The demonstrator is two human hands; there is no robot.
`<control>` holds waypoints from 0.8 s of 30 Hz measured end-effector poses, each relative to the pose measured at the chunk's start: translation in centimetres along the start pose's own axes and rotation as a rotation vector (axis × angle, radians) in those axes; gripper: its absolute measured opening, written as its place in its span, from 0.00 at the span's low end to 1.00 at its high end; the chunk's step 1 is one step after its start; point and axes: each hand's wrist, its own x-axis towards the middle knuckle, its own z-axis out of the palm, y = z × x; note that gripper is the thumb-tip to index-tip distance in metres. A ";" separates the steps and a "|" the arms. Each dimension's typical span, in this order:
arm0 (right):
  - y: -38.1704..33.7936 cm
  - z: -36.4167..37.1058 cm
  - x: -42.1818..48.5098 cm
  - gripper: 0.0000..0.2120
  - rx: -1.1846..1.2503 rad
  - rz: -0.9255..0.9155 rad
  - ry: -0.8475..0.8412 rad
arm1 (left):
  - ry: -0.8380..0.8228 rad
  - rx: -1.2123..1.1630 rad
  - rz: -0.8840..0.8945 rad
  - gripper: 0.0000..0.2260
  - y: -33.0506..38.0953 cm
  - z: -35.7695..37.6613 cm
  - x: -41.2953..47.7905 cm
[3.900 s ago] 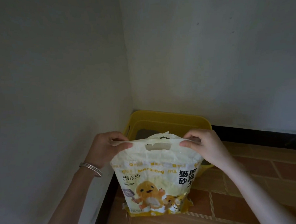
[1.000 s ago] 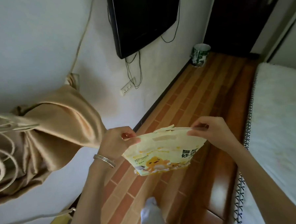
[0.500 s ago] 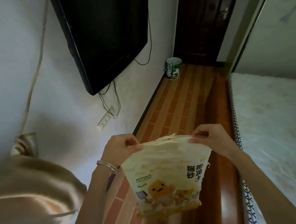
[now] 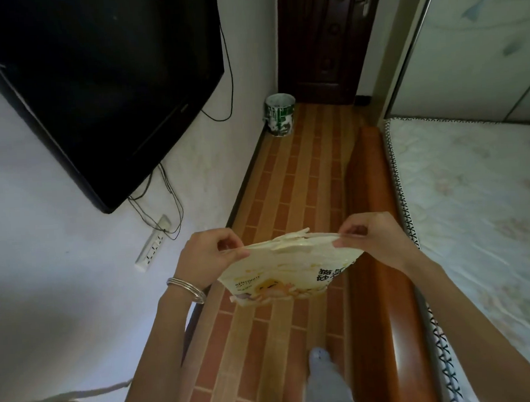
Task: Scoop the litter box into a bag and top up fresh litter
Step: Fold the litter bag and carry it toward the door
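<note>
Grip: your left hand point(image 4: 209, 254) and right hand point(image 4: 373, 238) pinch the cat litter bag point(image 4: 280, 273) by its top edge.
Carry: hold its mouth upward.

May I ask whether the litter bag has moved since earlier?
Yes, upward: the litter bag stood on the floor; now left hand and right hand hold it aloft.

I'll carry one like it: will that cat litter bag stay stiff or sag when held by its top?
Probably floppy: the cat litter bag bows and wrinkles between the left hand and right hand. Likely fairly light, since pinches at its top corners alone hold it up.
</note>
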 end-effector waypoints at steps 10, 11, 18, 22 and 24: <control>6.8 -6.8 13.2 0.07 -0.025 -0.032 0.009 | 0.002 -0.041 -0.022 0.07 2.5 3.8 15.8; 7.5 -7.4 14.3 0.07 -0.026 -0.031 0.006 | 0.000 -0.039 -0.024 0.07 2.8 4.1 17.0; 12.6 -12.7 22.5 0.06 -0.060 -0.067 -0.020 | 0.008 -0.056 -0.059 0.07 5.6 7.5 26.7; 14.8 -14.9 26.3 0.08 -0.086 -0.085 -0.013 | -0.005 -0.068 -0.060 0.07 6.6 8.6 30.9; 15.9 -15.8 28.1 0.07 -0.086 -0.082 -0.007 | -0.004 -0.067 -0.053 0.07 6.9 9.3 33.2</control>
